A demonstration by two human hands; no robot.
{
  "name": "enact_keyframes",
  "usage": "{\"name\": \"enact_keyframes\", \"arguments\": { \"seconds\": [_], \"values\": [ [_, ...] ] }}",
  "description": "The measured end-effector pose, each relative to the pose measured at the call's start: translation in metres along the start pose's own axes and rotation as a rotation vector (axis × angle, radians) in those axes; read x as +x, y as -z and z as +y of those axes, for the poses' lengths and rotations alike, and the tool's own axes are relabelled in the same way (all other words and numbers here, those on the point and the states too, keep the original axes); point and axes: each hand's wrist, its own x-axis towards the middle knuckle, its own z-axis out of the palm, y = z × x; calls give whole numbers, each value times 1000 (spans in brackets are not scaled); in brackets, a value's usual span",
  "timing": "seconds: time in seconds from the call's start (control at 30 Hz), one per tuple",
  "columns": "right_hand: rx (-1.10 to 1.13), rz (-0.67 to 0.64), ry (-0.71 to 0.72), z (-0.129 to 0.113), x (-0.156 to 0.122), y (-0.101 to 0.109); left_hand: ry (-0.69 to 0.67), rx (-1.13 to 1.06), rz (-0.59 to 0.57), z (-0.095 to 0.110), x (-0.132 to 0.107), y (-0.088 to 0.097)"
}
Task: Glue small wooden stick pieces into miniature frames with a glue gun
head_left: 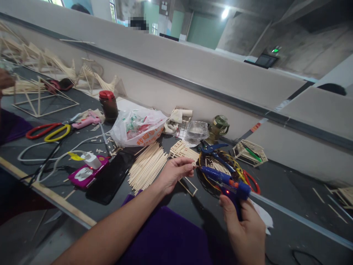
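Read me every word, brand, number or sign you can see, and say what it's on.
Nothing is legible.
Crumpled white plastic bag: orange characters, too blurred.
Blue plastic glue gun in the right hand: markings too small.
Glowing green sign, far back: too blurred.

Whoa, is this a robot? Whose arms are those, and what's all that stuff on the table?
No robot here! Those are a person's own bare hands, seen by a camera worn on their head, looking forward and down. The right hand grips a blue glue gun with a little red light glowing. The left hand pinches a tiny pale piece by the gun's tip; it's too small to see clearly. On the dark table lie a bundle of thin wooden sticks, a black phone and a white plastic bag. Behind them stands a bottle with a red lid.
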Motion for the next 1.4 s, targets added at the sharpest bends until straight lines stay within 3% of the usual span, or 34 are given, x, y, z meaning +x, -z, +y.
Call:
{"name": "enact_keyframes", "arguments": {
  "seconds": [1.03,1.23,1.4],
  "values": [
    [60,9,-6,2,3,3,22,9,-38,1,0,1],
    [18,32,-117,2,0,30,56,-10,-28,4,-2,-2],
    [-122,280,-390,19,0,85,78,9,-49,6,-3,-5]
  ]
}}
